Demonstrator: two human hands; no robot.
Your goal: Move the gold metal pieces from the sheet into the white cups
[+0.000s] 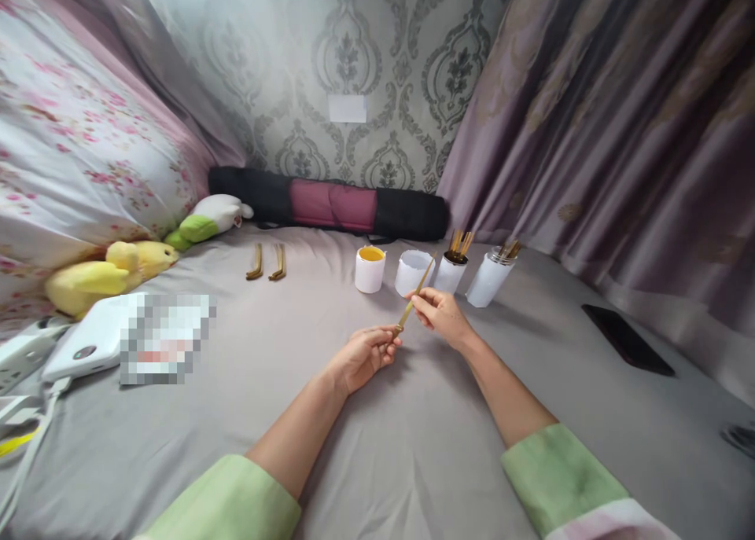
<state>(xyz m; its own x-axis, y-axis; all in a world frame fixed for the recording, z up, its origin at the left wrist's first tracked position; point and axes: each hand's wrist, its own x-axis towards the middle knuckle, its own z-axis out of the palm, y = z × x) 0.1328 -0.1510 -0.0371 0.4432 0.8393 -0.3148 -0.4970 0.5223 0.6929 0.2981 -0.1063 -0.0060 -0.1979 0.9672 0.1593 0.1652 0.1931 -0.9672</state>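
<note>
Between my two hands a thin gold-coloured stick [417, 288] slants up and to the right; its exact kind is unclear. My left hand [366, 355] is closed around its lower end, where a small darker bulge shows. Higher up, the fingers of my right hand [443, 314] pinch the stick. Just behind it stands a white open container [411, 275], partly covered by the stick and my right hand. To its right are a white cup [451, 277] with brown sticks in it and a tilted-looking white cup [491, 278] with more sticks. A white cup with a yellow inside [370, 270] stands at the left.
Two bent gold-brown pieces [255, 263] [278, 263] lie on the grey sheet [265, 414]. At left are plush toys [112, 277], a white power bank [97, 339], a cable and a blurred packet [168, 339]. A phone [627, 339] lies right; a black-and-maroon roll [330, 203] lines the wall.
</note>
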